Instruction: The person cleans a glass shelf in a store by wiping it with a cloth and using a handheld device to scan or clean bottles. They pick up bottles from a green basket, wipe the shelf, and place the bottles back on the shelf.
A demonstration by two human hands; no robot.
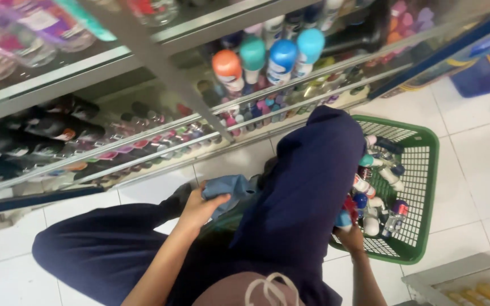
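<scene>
Head view: left hand [202, 207] pinches a blue cloth [228, 187] at nine o'clock of the knee. Right hand [351, 235] fingers close on a bottle [344, 218] inside the green basket [426, 170], at three o'clock. Crowded bottles could topple if knocked.

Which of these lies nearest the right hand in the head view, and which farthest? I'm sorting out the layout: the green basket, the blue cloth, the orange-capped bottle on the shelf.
From the right hand:
1. Green basket: the hand reaches into it, on the floor at the right.
2. Blue cloth: across the raised knee, in the left hand.
3. Orange-capped bottle: up on the glass shelf, farthest.
</scene>
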